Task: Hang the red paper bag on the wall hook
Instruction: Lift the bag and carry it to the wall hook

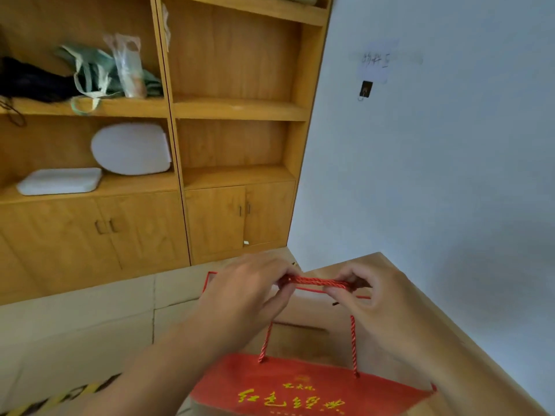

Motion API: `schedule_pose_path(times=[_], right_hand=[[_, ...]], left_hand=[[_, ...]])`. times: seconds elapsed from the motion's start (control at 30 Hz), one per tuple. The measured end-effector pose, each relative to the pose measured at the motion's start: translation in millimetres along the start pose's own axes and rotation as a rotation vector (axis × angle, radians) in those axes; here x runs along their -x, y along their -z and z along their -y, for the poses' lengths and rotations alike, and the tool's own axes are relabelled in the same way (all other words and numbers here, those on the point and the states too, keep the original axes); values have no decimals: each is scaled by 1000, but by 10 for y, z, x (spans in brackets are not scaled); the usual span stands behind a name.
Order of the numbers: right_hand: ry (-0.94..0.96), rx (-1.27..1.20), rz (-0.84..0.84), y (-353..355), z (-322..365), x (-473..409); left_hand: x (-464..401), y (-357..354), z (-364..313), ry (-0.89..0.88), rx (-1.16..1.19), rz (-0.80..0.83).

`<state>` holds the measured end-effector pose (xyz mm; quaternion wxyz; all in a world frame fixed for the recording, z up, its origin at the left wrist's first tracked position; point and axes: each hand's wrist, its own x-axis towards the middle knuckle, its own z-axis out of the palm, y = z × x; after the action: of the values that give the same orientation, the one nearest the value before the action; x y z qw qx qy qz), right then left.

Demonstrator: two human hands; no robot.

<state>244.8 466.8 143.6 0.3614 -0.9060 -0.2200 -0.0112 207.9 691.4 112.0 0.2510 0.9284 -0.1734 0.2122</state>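
Observation:
The red paper bag point(303, 385) with yellow lettering hangs low in front of me, its mouth open. Its red twisted cord handles point(318, 282) are bunched together and stretched level between my hands. My left hand point(240, 298) pinches the left end of the cords, my right hand point(369, 298) pinches the right end. The wall hook point(365, 89), small and dark with a metal hook, is stuck on the white wall point(450, 175) well above and a little right of my hands, under a paper note.
A wooden shelf unit point(240, 109) with cupboards fills the left; it holds bags and white foam pieces. A brown cardboard surface point(450, 340) lies beneath the bag along the wall. Tiled floor point(75, 325) and a yellow-black striped strip point(60, 397) are at lower left.

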Motion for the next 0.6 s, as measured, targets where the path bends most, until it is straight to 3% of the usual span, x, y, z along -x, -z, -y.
schedule_pose_path(times=[0.23, 0.6], right_hand=[[-1, 118, 83, -461, 194, -1008], [94, 10, 161, -1236, 9, -3056]], left_hand=[[-253, 97, 966, -6, -59, -37], [-1234, 213, 2622, 108, -142, 9]])
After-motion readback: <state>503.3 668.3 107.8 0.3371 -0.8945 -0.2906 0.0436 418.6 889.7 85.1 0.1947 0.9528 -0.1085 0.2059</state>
